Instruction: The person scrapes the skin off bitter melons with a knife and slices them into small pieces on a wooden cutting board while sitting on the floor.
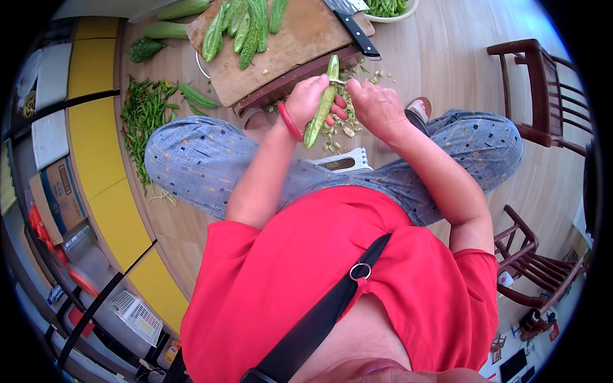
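My left hand [308,99], with a red bangle at its wrist, holds a halved bitter melon [319,118] lengthwise, hollow side up. My right hand [375,107] is closed on a small metal spoon [338,82], whose end rests in the upper part of the melon half. Pale seeds and pith [348,129] lie scattered on the floor below both hands. Just ahead, several bitter melon halves [254,29] are piled on a wooden cutting board [287,64]. A cleaver [356,33] lies across the board's right corner, black handle toward me.
Green and red chili peppers [143,115] are heaped on the floor at left, beside another bitter melon piece [198,96]. A whole bitter melon [144,50] lies beyond. A bowl of cut greens [414,11] stands far right. Wooden chairs [539,96] stand at right, yellow cabinets [96,140] at left.
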Action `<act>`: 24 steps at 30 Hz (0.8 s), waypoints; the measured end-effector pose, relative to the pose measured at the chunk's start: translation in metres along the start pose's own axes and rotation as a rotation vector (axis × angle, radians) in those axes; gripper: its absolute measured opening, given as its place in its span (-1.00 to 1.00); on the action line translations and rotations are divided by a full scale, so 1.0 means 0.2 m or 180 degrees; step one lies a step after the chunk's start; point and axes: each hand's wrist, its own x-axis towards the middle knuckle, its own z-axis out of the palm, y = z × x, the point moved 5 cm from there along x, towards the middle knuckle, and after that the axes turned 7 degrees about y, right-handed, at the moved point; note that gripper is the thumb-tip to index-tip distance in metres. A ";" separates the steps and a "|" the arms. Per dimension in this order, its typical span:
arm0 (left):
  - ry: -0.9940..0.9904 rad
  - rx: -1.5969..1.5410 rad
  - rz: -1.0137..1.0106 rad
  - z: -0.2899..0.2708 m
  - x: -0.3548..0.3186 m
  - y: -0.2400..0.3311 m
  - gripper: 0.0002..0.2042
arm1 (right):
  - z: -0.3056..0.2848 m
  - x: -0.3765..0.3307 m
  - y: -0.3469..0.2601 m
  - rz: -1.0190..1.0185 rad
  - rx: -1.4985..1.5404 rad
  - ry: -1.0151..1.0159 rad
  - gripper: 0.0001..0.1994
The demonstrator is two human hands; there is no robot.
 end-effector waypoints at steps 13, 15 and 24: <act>0.0242 -0.0303 0.0209 -0.06 0.08 -0.03 -0.63 | 0.04 -0.09 -0.12 -0.0389 0.0276 0.0060 -0.89; 0.0222 -0.0309 0.0151 -0.05 0.06 -0.02 -0.62 | 0.03 -0.12 -0.15 -0.0517 0.0225 -0.0190 -0.90; 0.0081 -0.0601 0.0138 -0.07 0.05 0.00 -0.61 | 0.02 -0.07 -0.14 -0.0282 0.0294 -0.0227 -0.91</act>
